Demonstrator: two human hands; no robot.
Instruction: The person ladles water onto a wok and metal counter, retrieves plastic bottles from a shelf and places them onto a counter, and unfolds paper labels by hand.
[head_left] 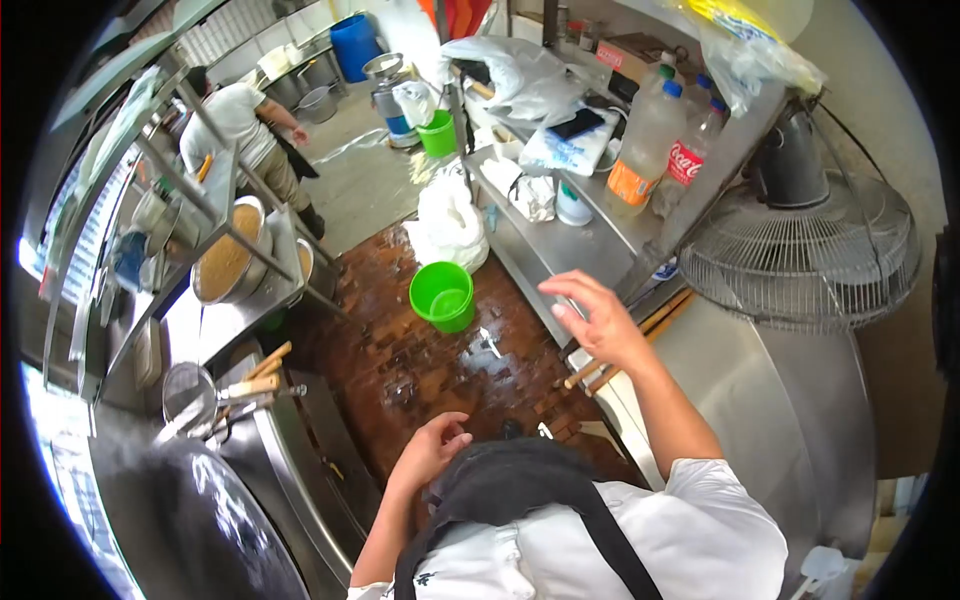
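My right hand point(600, 325) is raised beside the metal shelf point(590, 245) on the right, its fingers stretched and the thumb apart, holding nothing. Under it, wooden sticks point(640, 340) lie along the edge of a steel surface. Close to my dark apron point(515, 475) is my left hand point(432, 448), loosely curled with nothing visible in it. Ahead on the wet brown tiled floor stands a green bucket point(442, 297), apart from both hands. A white plastic bag point(447, 220) sits just behind it.
Bottles point(650, 140), plastic bags and a phone point(577, 124) lie on the right shelf; a caged fan point(800, 250) is beside it. To my left are a large wok point(215, 520), a strainer point(188, 390) and a pot of brown food point(230, 255). A co-worker point(235, 135) stands far left.
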